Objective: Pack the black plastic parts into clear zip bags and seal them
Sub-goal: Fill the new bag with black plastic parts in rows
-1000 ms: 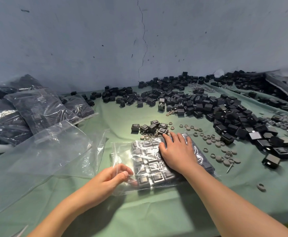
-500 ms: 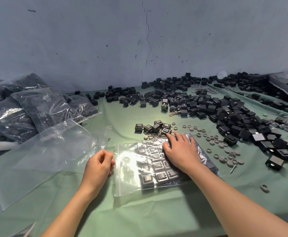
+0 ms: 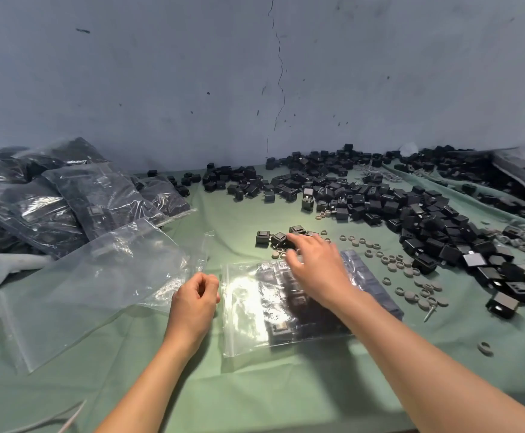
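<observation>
Wall [image 3: 161, 73]: blue-grey, scuffed, dark specks | crack [image 3: 283, 76]: vert., thin, runs from top edge down | bench [image 3: 255, 395]: green cloth cover, creased | light patch [image 3: 245, 225]: bright, ctr of bench

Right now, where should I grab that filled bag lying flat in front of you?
The filled bag lies flat, its black parts massed to the right, partly under the right hand. I would pinch the empty clear strip along its left edge, coming from the left beside the left hand: that strip is thin and uncovered, and the parts should hang below the grip.
</observation>
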The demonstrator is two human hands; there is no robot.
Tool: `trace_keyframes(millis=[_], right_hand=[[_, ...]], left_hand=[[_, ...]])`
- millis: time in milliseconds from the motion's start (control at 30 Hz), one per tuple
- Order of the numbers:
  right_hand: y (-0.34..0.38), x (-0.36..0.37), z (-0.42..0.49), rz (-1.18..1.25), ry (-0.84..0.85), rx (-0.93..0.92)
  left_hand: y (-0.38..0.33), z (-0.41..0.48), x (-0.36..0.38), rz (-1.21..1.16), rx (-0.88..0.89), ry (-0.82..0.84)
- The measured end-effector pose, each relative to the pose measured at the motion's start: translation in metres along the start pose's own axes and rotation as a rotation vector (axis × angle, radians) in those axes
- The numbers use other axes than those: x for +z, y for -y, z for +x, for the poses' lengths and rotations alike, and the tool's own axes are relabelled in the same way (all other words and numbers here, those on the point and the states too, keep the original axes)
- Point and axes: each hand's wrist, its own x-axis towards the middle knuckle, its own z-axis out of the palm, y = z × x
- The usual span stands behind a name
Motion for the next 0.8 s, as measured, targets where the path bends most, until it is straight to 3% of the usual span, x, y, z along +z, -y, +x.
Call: trace_keyframes(millis=[133, 233, 800], right_hand=[[0.035, 0.025, -0.004, -0.152, 0.136, -0.125], [0.038, 0.049, -0.018, -0.212, 0.272, -0.116], [0.039, 0.051, -0.020, -0.273, 0.296, -0.099]], left_hand=[[0.000, 0.001, 0.001, 0.025, 0.005, -0.036], [0.002, 0.001, 0.003, 0.046, 0.016, -0.047], [0.002, 0.000, 0.002, 0.110, 0.055, -0.019]])
